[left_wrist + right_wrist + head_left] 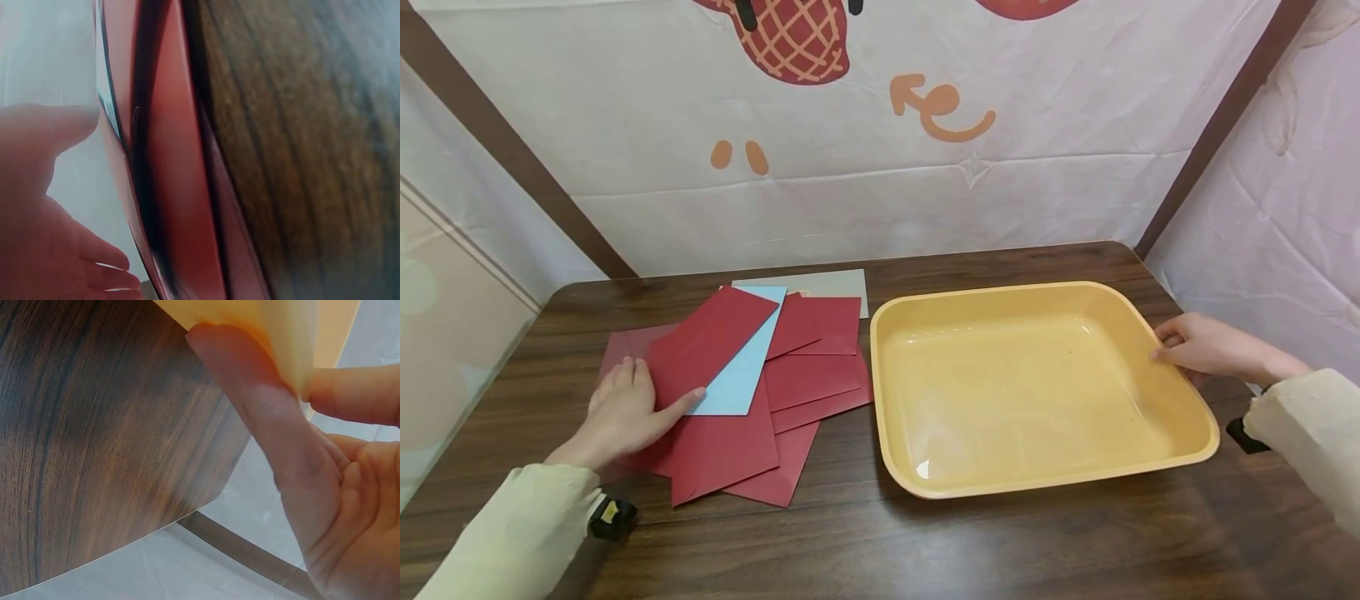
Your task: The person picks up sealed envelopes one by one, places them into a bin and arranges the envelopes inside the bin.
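My left hand [628,412] rests with outstretched fingers on a loose pile of red envelopes [730,458] on the left half of the table. Its thumb reaches to the edge of a light blue envelope [748,367], which sticks out from under the top red one [707,337]. In the left wrist view, the thumb [72,125] lies against the layered edges of the pile. On the right, a deep yellow plastic tray [1000,392] holds nothing. My right hand [1213,348] pinches its right rim between thumb [262,394] and fingers, as the right wrist view shows.
A pale grey card [835,285] lies under the far side of the pile. All of this stands on a dark wood-grain table [737,550]. A printed cloth [865,217] hangs behind the table's far edge, with more cloth at both sides.
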